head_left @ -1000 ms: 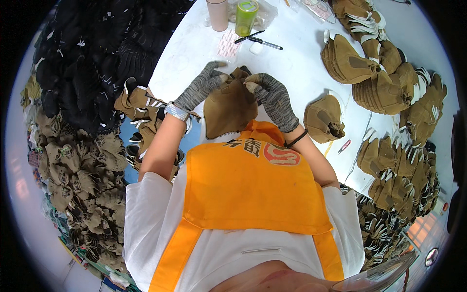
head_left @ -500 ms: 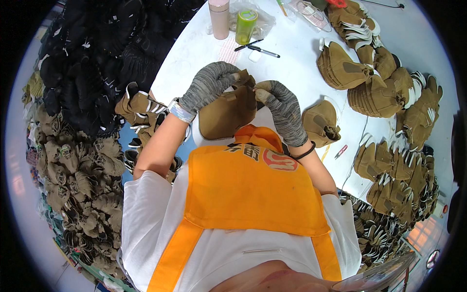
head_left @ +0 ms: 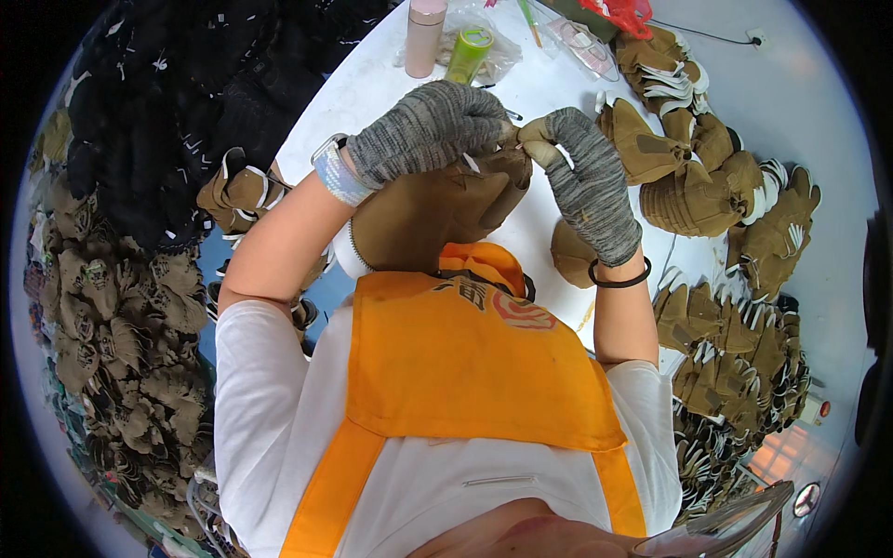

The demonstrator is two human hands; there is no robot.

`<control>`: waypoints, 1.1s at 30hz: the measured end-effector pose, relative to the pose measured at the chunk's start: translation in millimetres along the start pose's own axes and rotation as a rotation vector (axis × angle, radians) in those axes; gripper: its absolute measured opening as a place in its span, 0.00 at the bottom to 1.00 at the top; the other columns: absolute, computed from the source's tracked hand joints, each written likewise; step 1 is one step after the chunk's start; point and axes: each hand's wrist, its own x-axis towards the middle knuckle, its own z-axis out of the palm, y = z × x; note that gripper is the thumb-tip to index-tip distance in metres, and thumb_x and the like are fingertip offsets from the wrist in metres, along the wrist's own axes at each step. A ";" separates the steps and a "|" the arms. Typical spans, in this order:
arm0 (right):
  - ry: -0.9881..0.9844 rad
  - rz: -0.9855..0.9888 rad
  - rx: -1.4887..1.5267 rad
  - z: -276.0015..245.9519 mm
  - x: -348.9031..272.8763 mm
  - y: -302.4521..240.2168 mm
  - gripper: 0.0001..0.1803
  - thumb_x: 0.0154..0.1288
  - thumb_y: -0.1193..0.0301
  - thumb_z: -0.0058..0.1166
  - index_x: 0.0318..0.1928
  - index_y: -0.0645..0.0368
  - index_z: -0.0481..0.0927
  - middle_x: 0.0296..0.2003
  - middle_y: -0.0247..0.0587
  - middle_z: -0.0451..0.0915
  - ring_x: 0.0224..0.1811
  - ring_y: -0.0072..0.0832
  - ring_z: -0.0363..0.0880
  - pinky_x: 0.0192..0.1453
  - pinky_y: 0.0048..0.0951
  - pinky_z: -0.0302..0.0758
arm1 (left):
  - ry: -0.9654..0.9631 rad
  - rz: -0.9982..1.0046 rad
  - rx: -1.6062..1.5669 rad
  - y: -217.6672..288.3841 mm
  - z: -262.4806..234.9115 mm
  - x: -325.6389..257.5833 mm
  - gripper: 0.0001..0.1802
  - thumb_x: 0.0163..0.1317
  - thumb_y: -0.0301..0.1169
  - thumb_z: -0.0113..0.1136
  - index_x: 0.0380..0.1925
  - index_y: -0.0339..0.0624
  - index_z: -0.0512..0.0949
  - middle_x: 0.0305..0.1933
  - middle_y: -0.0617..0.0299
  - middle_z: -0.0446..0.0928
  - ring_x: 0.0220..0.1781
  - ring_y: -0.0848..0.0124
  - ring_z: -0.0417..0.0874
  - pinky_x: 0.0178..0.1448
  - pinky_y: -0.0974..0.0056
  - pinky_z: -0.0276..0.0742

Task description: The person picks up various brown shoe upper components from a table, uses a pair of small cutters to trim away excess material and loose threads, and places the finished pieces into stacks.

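Note:
A brown shoe upper [head_left: 419, 219] with a pale band along its lower edge is held up over the near side of the white table. My left hand [head_left: 423, 130], in a grey knit glove with bare fingertips, is closed on the upper's top edge. My right hand [head_left: 586, 191], gloved alike, pinches close beside it, fingertips almost meeting the left ones. What lies exactly between the fingertips is too small to make out. Another brown upper [head_left: 569, 253] rests on the table, partly behind my right wrist.
Stacks of brown uppers [head_left: 693, 200] line the table's right side. A pink bottle [head_left: 425, 39] and a green can [head_left: 469, 54] stand at the back beside a clear bag. Black uppers [head_left: 167, 102] and olive-brown ones [head_left: 121, 325] are heaped on the left.
Both hands have moved up and to the right with the shoe upper, which now tilts more to the side. My fingertips have come closer together at its edge.

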 end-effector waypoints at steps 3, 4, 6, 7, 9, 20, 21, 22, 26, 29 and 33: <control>0.062 -0.039 -0.015 -4.5 -2.1 -4.8 0.08 0.64 0.71 0.54 0.40 0.61 0.80 0.33 0.44 0.78 0.36 0.36 0.77 0.42 0.30 0.74 | 0.084 0.203 0.163 2.1 -1.8 -0.3 0.12 0.63 0.33 0.57 0.42 0.37 0.80 0.39 0.56 0.81 0.40 0.68 0.81 0.48 0.69 0.77; 0.078 -0.040 -0.031 -5.6 -2.3 -6.8 0.07 0.64 0.71 0.54 0.40 0.61 0.79 0.33 0.44 0.78 0.36 0.36 0.77 0.42 0.31 0.74 | 0.105 0.327 0.270 1.5 -3.3 -0.3 0.12 0.63 0.32 0.57 0.42 0.38 0.81 0.40 0.56 0.81 0.41 0.66 0.82 0.49 0.68 0.77; 0.060 -0.022 -0.050 -6.8 -2.6 -10.1 0.07 0.63 0.71 0.54 0.39 0.61 0.79 0.34 0.44 0.78 0.36 0.39 0.76 0.43 0.32 0.74 | 0.115 0.416 0.401 -1.5 -2.2 0.3 0.12 0.62 0.31 0.57 0.43 0.40 0.81 0.41 0.55 0.81 0.43 0.62 0.82 0.50 0.67 0.77; 0.048 -0.037 -0.057 -7.2 -2.7 -9.7 0.07 0.63 0.71 0.54 0.38 0.61 0.79 0.34 0.44 0.78 0.36 0.40 0.76 0.44 0.33 0.73 | 0.119 0.461 0.466 -3.4 -0.6 1.0 0.11 0.62 0.31 0.57 0.43 0.41 0.81 0.41 0.55 0.81 0.44 0.61 0.82 0.50 0.66 0.77; 0.039 -0.052 -0.105 -6.8 -3.7 -9.1 0.07 0.62 0.71 0.55 0.38 0.60 0.79 0.34 0.43 0.78 0.37 0.41 0.76 0.47 0.35 0.73 | 0.129 0.380 0.294 -8.4 4.5 3.8 0.13 0.56 0.34 0.60 0.41 0.46 0.79 0.39 0.58 0.79 0.41 0.60 0.81 0.46 0.62 0.78; -0.009 -0.170 -0.549 -9.4 -0.7 -7.7 0.06 0.60 0.73 0.53 0.38 0.54 0.80 0.37 0.38 0.78 0.43 0.38 0.76 0.66 0.50 0.60 | 0.145 0.270 0.279 -13.8 11.1 6.5 0.09 0.62 0.36 0.53 0.38 0.47 0.79 0.35 0.59 0.80 0.37 0.59 0.81 0.42 0.59 0.78; -0.021 -0.200 -0.581 -12.7 0.1 -6.9 0.07 0.59 0.73 0.53 0.39 0.53 0.80 0.38 0.38 0.78 0.44 0.37 0.76 0.67 0.50 0.59 | 0.107 0.185 0.198 -7.0 9.5 6.7 0.09 0.61 0.35 0.54 0.38 0.47 0.79 0.35 0.59 0.80 0.38 0.59 0.81 0.42 0.59 0.78; -0.034 -0.230 -0.612 -16.3 1.0 -5.6 0.08 0.58 0.74 0.54 0.39 0.53 0.80 0.38 0.37 0.78 0.46 0.36 0.76 0.68 0.50 0.58 | 0.068 0.100 0.118 -1.7 7.8 7.5 0.09 0.61 0.35 0.54 0.38 0.47 0.79 0.35 0.59 0.79 0.38 0.59 0.82 0.43 0.59 0.79; -0.102 -0.352 -0.757 -29.1 8.3 -9.5 0.13 0.53 0.76 0.55 0.40 0.50 0.81 0.42 0.35 0.78 0.50 0.34 0.74 0.70 0.51 0.54 | 0.017 0.121 0.191 3.1 3.3 10.3 0.14 0.63 0.36 0.57 0.43 0.39 0.81 0.39 0.54 0.82 0.41 0.62 0.82 0.50 0.66 0.77; -0.137 -0.393 -0.826 -34.3 10.1 -11.3 0.14 0.51 0.77 0.55 0.40 0.48 0.82 0.43 0.34 0.77 0.52 0.32 0.73 0.71 0.51 0.53 | 0.007 0.135 0.175 0.6 4.4 11.6 0.14 0.63 0.36 0.57 0.43 0.39 0.81 0.40 0.55 0.82 0.42 0.62 0.82 0.51 0.65 0.77; -0.198 -0.388 -0.875 -35.6 16.7 -20.5 0.14 0.51 0.77 0.54 0.40 0.48 0.81 0.42 0.33 0.77 0.52 0.32 0.73 0.71 0.51 0.53 | 0.009 0.181 0.305 -0.7 4.1 11.2 0.14 0.63 0.35 0.57 0.44 0.40 0.81 0.43 0.55 0.82 0.44 0.63 0.82 0.53 0.65 0.77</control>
